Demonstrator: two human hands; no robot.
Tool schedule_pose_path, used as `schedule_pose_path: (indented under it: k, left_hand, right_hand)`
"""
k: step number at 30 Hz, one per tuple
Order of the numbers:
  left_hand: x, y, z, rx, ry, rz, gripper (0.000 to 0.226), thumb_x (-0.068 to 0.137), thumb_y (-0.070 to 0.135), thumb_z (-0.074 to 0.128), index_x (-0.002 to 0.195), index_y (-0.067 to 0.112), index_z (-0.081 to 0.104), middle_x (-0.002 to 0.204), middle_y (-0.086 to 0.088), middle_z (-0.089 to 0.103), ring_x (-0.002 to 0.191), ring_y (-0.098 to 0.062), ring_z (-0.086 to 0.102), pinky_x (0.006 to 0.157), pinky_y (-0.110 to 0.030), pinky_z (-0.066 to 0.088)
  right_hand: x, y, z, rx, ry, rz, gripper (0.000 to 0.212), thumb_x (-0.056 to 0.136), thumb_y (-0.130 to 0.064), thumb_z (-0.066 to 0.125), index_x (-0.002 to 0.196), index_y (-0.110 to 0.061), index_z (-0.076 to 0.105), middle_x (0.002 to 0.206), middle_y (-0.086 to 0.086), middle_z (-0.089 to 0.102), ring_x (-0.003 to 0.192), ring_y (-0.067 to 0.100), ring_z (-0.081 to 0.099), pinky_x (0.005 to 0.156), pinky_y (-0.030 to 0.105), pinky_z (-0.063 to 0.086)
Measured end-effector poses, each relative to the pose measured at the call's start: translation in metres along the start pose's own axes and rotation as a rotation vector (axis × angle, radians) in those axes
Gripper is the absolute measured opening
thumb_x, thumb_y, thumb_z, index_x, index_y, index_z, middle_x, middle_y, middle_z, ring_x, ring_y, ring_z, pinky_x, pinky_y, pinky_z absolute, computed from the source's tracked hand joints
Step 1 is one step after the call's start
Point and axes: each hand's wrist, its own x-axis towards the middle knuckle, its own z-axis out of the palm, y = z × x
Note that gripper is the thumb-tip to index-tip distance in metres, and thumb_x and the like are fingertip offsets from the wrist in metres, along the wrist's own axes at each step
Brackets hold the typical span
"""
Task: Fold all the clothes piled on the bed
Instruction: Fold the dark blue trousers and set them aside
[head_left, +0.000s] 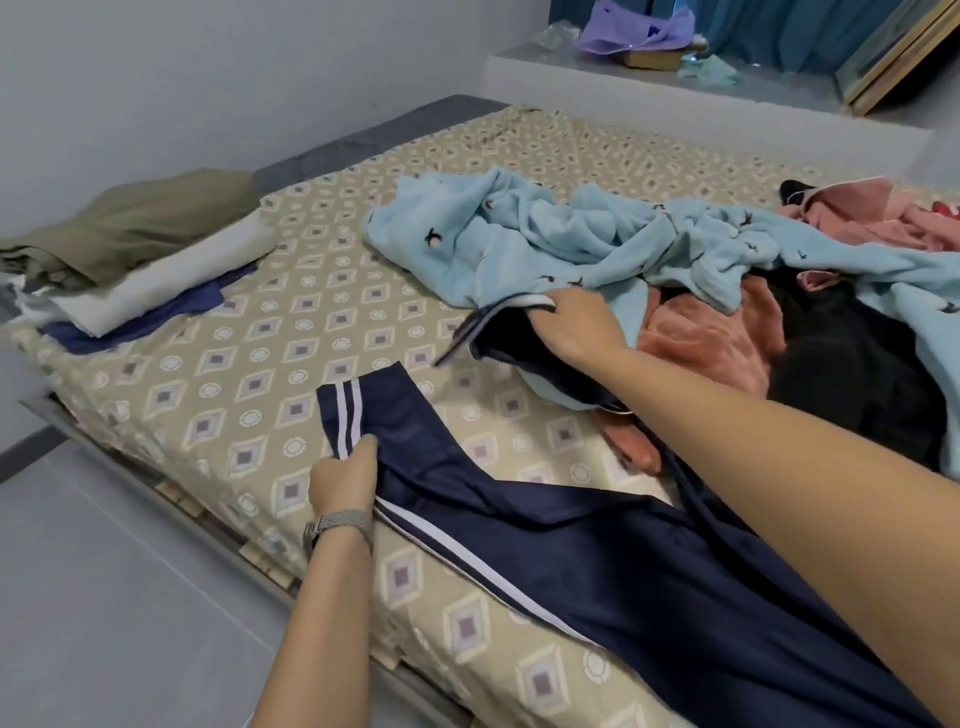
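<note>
Pinching the striped hem of the navy track trousers (597, 561) at 7 o'clock in the left hand (343, 480), right hand (574, 322) grasping their other leg at the crumpled pile (675, 270) at 2 o'clock on the bed (291, 332), folded stack (130, 260) at 10 o'clock

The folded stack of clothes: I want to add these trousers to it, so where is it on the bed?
In the head view, the folded stack of olive, white and navy clothes lies at the patterned bed's far left edge, well apart from the unfolded light blue fleece garment.

soft even daylight, faint shadows, motion blur, wide-angle edge distortion
</note>
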Motion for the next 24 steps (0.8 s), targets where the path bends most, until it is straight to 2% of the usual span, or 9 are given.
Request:
schedule_pose_path:
  k: [3, 6, 8, 11, 14, 16, 19, 21, 24]
  left_hand:
    - [0.008, 0.0, 0.002, -0.099, -0.059, -0.013, 0.013, 0.083, 0.024, 0.068, 0.075, 0.018, 0.06, 0.09, -0.006, 0.066, 0.084, -0.028, 0.062, 0.086, -0.039, 0.053]
    - [0.016, 0.001, 0.005, -0.386, -0.133, -0.089, 0.017, 0.091, 0.008, 0.057, 0.105, 0.01, 0.066, 0.109, -0.012, 0.067, 0.097, -0.029, 0.064, 0.091, -0.043, 0.053]
    - [0.021, 0.003, 0.005, -0.618, -0.183, -0.136, 0.028, 0.097, 0.014, 0.053, 0.124, 0.01, 0.06, 0.116, -0.011, 0.067, 0.103, -0.029, 0.065, 0.086, -0.043, 0.055]
    - [0.027, 0.005, 0.004, -0.826, -0.213, -0.239, 0.039, 0.101, 0.037, 0.044, 0.13, 0.013, 0.054, 0.121, -0.009, 0.065, 0.104, -0.027, 0.064, 0.076, -0.038, 0.056]
    - [0.026, 0.005, 0.001, -0.972, -0.249, -0.268, 0.04, 0.102, 0.043, 0.037, 0.123, 0.014, 0.056, 0.109, -0.006, 0.065, 0.097, -0.024, 0.061, 0.092, -0.041, 0.047]
    - [0.023, 0.005, 0.002, -1.007, -0.229, -0.268, 0.04, 0.102, 0.044, 0.036, 0.122, 0.016, 0.057, 0.107, -0.004, 0.065, 0.097, -0.023, 0.061, 0.095, -0.041, 0.046]
    - [0.024, 0.002, 0.003, -1.018, -0.189, -0.274, 0.045, 0.101, 0.047, 0.039, 0.129, 0.017, 0.056, 0.118, -0.003, 0.065, 0.103, -0.023, 0.062, 0.086, -0.04, 0.051]
    - [0.023, 0.002, 0.003, -1.037, -0.157, -0.265, 0.042, 0.1, 0.046, 0.041, 0.129, 0.018, 0.056, 0.119, -0.002, 0.065, 0.102, -0.021, 0.063, 0.082, -0.037, 0.052]
    - [0.021, 0.004, 0.002, -1.105, -0.106, -0.225, 0.035, 0.1, 0.04, 0.043, 0.126, 0.021, 0.057, 0.113, 0.002, 0.066, 0.102, -0.018, 0.063, 0.095, -0.037, 0.049]
  right_hand:
    - [0.014, -0.032, 0.012, 0.145, 0.066, 0.119, 0.032, 0.094, -0.034, 0.043, 0.07, -0.015, 0.052, 0.086, 0.01, 0.061, 0.087, 0.034, 0.057, 0.069, 0.034, 0.039]
    - [0.017, -0.055, 0.038, 0.24, 0.034, 0.229, 0.03, 0.095, -0.041, 0.04, 0.106, -0.017, 0.056, 0.113, 0.008, 0.062, 0.109, 0.032, 0.055, 0.097, 0.042, 0.039]
    - [0.008, -0.059, 0.059, 0.212, -0.234, 0.178, 0.054, 0.091, -0.047, 0.05, 0.137, -0.019, 0.041, 0.13, 0.003, 0.055, 0.121, 0.026, 0.049, 0.105, 0.041, 0.033]
    - [-0.011, -0.052, 0.084, 0.123, -0.704, -0.014, 0.078, 0.084, -0.032, 0.07, 0.149, -0.017, 0.03, 0.141, 0.0, 0.047, 0.126, 0.019, 0.047, 0.104, 0.029, 0.036]
    - [-0.02, -0.034, 0.088, 0.021, -0.661, -0.117, 0.073, 0.079, -0.033, 0.077, 0.143, -0.022, 0.042, 0.142, -0.003, 0.049, 0.13, 0.016, 0.047, 0.109, 0.032, 0.035]
    - [-0.02, -0.021, 0.08, -0.13, -0.589, -0.137, 0.063, 0.077, -0.045, 0.075, 0.132, -0.029, 0.051, 0.126, -0.008, 0.057, 0.121, 0.015, 0.05, 0.097, 0.036, 0.031]
    - [-0.016, -0.006, 0.073, -0.297, -0.661, -0.186, 0.036, 0.084, -0.046, 0.069, 0.107, -0.019, 0.064, 0.1, 0.0, 0.062, 0.101, 0.022, 0.058, 0.079, 0.029, 0.035]
    - [-0.014, -0.011, 0.067, -0.14, -0.643, -0.184, 0.025, 0.09, -0.044, 0.064, 0.092, -0.018, 0.063, 0.092, 0.002, 0.062, 0.088, 0.02, 0.059, 0.072, 0.025, 0.037]
    - [-0.009, -0.027, 0.055, 0.43, -0.48, -0.034, 0.017, 0.094, -0.041, 0.059, 0.092, -0.025, 0.064, 0.09, -0.004, 0.065, 0.077, 0.007, 0.059, 0.067, 0.015, 0.045]
